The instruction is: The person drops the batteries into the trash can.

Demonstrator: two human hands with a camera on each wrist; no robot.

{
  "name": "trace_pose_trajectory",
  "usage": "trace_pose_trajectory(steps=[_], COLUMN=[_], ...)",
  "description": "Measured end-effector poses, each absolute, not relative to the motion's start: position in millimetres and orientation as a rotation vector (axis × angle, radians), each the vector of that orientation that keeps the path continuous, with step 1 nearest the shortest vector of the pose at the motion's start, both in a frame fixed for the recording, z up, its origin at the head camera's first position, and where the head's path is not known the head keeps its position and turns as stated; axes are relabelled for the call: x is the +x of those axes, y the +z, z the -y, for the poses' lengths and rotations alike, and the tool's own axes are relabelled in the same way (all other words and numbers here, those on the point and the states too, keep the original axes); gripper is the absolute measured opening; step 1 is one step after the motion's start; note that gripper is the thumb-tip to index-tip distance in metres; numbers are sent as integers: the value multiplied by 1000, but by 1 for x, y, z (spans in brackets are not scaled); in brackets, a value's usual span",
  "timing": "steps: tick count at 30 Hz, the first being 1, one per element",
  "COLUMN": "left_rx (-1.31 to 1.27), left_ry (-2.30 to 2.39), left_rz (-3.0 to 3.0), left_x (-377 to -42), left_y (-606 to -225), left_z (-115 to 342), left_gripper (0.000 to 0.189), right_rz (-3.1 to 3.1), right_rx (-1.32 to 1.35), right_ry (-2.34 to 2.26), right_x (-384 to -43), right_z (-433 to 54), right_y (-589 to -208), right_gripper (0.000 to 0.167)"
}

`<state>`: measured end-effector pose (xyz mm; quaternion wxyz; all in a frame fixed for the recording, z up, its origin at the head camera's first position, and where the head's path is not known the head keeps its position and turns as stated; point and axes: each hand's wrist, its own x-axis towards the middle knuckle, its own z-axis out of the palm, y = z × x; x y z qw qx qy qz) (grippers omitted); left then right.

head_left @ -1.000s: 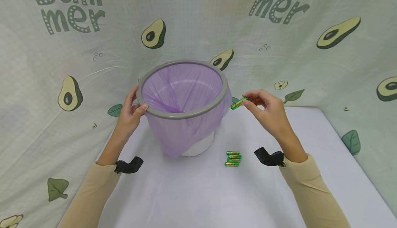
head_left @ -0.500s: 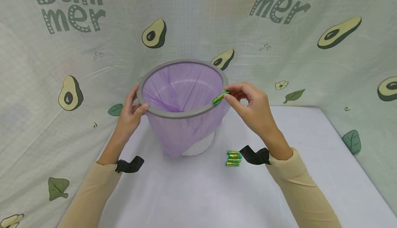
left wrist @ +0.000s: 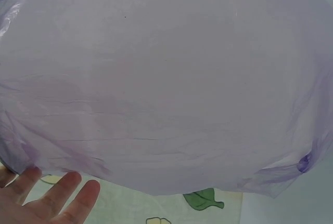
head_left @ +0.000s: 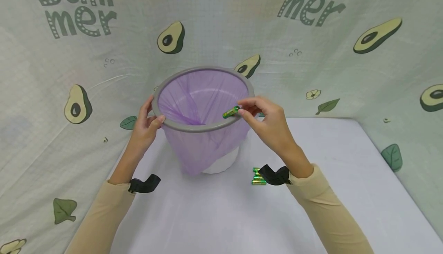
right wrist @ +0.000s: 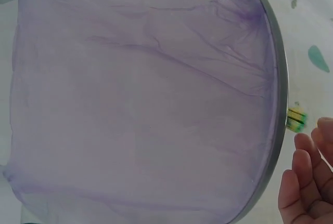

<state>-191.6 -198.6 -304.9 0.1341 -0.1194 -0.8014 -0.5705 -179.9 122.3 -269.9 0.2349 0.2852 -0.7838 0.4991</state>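
Note:
A white trash bin (head_left: 221,165) with a grey rim (head_left: 204,128) and a purple liner bag (head_left: 207,92) stands on the table. At its left side my left hand (head_left: 147,127) grips the rim, thumb on top and fingers along the outside. My right hand (head_left: 268,121) pinches one end of a green and gold battery (head_left: 230,112) between thumb and fingers. In the head view that battery overlaps the bin's opening near the right front rim. The right wrist view shows it past the rim, partly hidden. Several matching batteries (head_left: 258,182) lie in a row on the table, partly covered by the wrist mount.
A white-topped table (head_left: 207,215) carries the bin. Behind and beside it hangs a pale cloth (head_left: 214,23) printed with avocados and leaves. Black camera mounts sit on both wrists.
My right hand has carried the battery leftward, from beside the bin to over its right front rim and opening. My left hand stays in place on the rim.

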Motion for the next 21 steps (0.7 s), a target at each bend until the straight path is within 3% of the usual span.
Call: trace_pose_trajectory(steps=[8,21], left_rx=[-338,-340], left_ry=[-1648,-1624], left_rz=[2335,2345], left_x=[-190,-189], left_y=[-304,-304], left_z=[198,198], left_gripper=[67,67], right_rz=[2142,2202], right_rx=[771,675], right_ry=[1353,1354], right_x=[-179,-179], right_z=[-124,-141], right_y=[-275,-289], right_gripper=[11,11])
